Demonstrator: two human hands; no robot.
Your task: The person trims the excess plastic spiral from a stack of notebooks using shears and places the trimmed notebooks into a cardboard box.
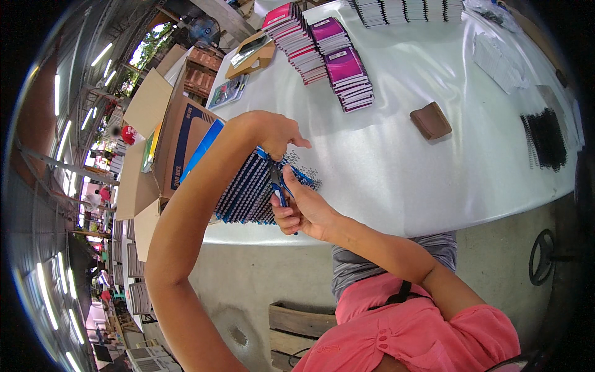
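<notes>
My right hand (pixel 310 214) is closed around a pair of blue-handled pliers (pixel 282 196). Their dark jaws point up at the spiral bindings, just below my left hand. Bent at the wrist, my left hand (pixel 279 133) reaches over the far edge of a stack of blue spiral notebooks (pixel 245 195). One finger sticks out to the right, while the others curl down onto a notebook's edge and are partly hidden. The notebooks lie with their wire spines showing in rows, and loose coil ends jut out on the right side.
An open cardboard box (pixel 186 139) stands left of the notebooks. Farther back on the white table (pixel 396 180) are pink and purple notebook stacks (pixel 348 71) and white spiral-bound stacks (pixel 406 11). A brown wallet-like object (pixel 431 121) and black wire coils (pixel 545 139) lie to the right.
</notes>
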